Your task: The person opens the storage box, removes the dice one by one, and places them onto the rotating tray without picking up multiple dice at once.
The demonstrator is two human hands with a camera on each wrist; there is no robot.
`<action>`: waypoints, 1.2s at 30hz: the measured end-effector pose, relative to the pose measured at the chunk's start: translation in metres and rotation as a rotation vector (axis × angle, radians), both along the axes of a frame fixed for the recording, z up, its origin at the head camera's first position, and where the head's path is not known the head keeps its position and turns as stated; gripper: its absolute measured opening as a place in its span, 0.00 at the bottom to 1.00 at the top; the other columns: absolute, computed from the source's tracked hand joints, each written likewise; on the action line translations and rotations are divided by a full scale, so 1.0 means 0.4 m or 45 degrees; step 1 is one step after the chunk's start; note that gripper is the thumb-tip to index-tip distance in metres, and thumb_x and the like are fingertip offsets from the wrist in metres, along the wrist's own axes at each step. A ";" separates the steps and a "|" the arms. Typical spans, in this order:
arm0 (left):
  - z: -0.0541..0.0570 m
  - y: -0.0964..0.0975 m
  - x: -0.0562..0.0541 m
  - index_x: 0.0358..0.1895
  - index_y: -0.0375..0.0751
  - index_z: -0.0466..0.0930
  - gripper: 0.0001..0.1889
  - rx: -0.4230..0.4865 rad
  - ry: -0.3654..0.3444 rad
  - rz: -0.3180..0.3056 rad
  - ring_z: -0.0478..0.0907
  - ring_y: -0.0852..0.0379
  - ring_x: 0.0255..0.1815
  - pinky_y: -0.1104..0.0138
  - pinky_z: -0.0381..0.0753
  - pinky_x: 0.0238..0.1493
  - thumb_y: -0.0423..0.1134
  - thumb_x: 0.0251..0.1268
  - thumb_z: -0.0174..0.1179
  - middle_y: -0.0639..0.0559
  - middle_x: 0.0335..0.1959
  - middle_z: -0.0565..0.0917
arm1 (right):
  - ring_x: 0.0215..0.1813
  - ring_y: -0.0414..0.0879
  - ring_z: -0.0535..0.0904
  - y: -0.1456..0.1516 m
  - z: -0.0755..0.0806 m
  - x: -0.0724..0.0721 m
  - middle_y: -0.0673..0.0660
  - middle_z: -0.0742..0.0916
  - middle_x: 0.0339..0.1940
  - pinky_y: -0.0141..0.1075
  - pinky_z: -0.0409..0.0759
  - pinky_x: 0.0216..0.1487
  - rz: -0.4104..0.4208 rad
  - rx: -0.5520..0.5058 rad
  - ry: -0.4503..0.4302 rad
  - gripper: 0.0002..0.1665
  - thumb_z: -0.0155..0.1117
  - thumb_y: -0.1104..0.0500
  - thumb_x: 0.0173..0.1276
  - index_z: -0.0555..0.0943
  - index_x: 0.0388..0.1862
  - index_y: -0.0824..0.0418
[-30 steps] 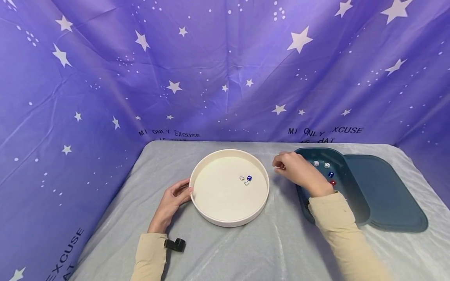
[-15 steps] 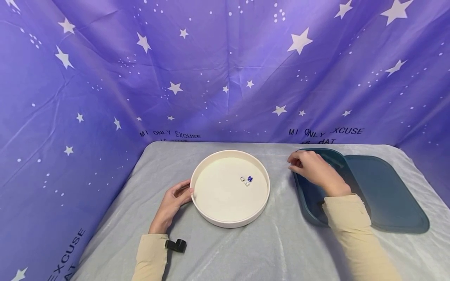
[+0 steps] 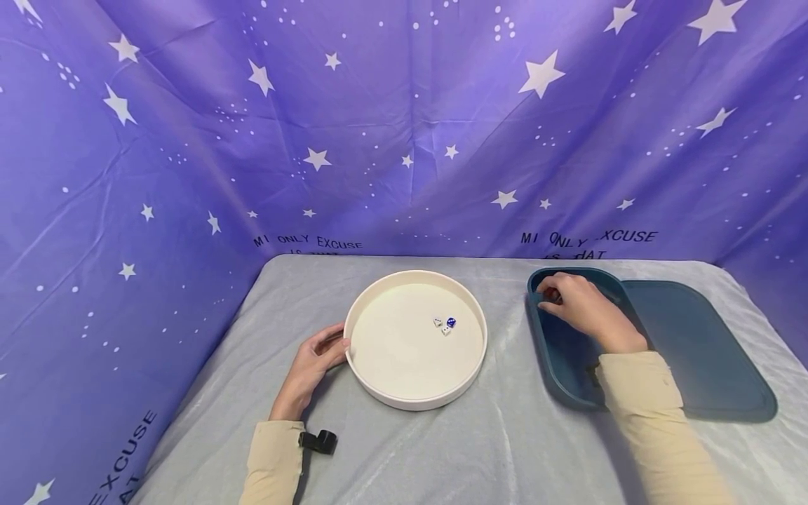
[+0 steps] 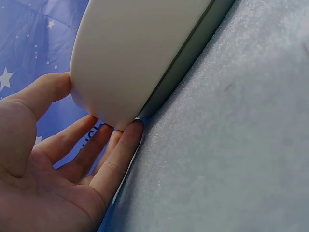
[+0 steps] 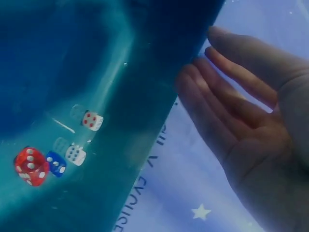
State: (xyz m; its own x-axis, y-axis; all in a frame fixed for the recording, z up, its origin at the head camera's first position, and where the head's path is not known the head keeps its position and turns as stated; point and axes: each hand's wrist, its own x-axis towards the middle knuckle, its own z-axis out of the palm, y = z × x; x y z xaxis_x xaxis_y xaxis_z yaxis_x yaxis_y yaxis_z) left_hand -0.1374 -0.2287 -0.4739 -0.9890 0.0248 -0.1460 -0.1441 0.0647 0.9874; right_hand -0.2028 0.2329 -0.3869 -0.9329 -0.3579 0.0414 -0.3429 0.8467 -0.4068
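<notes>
The left hand (image 3: pixel 315 358) holds the white tray (image 3: pixel 404 361) at its left side, thumb at the rim and fingertips lower on the outer wall. The right hand (image 3: pixel 579 303) is over the left part of the box (image 3: pixel 550 361), fingers loosely bent, thumb apart from them, with nothing visible in its grasp. The hands are well apart.

The tray lies flat on the table (image 3: pixel 404 459). Toward its right side, two white dice (image 3: pixel 438 322) and a blue die (image 3: pixel 451 322) sit close together, their pips too small to read. The box stands to the right of the tray, with its lid (image 3: pixel 701 351) flat just beside it. The right wrist view shows a red die (image 5: pixel 31 166) and a second blue die (image 5: pixel 56 163), both white-pipped, near a dark-pipped die (image 5: pixel 76 154) and a red-pipped die (image 5: pixel 92 120), both white, inside the box.

The purple backdrop (image 3: pixel 442 91) bears white stars and black lettering: "MI ONLY EXCUSE" above the table's far left corner, and the same words at right with a creased "E". A line below each is partly hidden; at right it reads roughly "IS .HAT". "EXCUSE" runs slantwise at lower left, and the right wrist view also catches "EXCUSE".
</notes>
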 end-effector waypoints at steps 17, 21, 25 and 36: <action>-0.008 -0.004 -0.002 0.67 0.34 0.71 0.28 -0.023 0.022 -0.003 0.79 0.58 0.57 0.70 0.85 0.52 0.40 0.67 0.65 0.35 0.63 0.77 | 0.49 0.66 0.78 0.076 -0.050 -0.034 0.73 0.80 0.48 0.61 0.78 0.49 -0.044 0.030 -0.026 0.22 0.70 0.64 0.64 0.78 0.53 0.76; -0.007 -0.004 -0.002 0.67 0.34 0.71 0.28 -0.016 0.017 -0.003 0.79 0.54 0.59 0.70 0.85 0.52 0.39 0.67 0.65 0.35 0.63 0.77 | 0.49 0.68 0.77 0.092 -0.056 -0.040 0.74 0.79 0.48 0.61 0.78 0.49 -0.044 0.045 -0.022 0.23 0.70 0.64 0.63 0.78 0.52 0.77; -0.003 -0.005 -0.002 0.68 0.34 0.70 0.29 0.003 0.008 -0.011 0.76 0.46 0.64 0.70 0.84 0.53 0.39 0.67 0.65 0.34 0.64 0.76 | 0.49 0.68 0.77 0.103 -0.058 -0.050 0.75 0.79 0.48 0.62 0.77 0.50 -0.055 0.072 -0.026 0.24 0.70 0.64 0.63 0.77 0.53 0.78; -0.005 -0.003 -0.002 0.68 0.35 0.71 0.27 -0.003 -0.003 0.004 0.78 0.52 0.60 0.69 0.85 0.53 0.37 0.68 0.64 0.36 0.63 0.77 | 0.51 0.70 0.77 0.119 -0.062 -0.061 0.79 0.78 0.52 0.62 0.79 0.50 -0.072 0.095 -0.104 0.25 0.69 0.63 0.64 0.77 0.55 0.79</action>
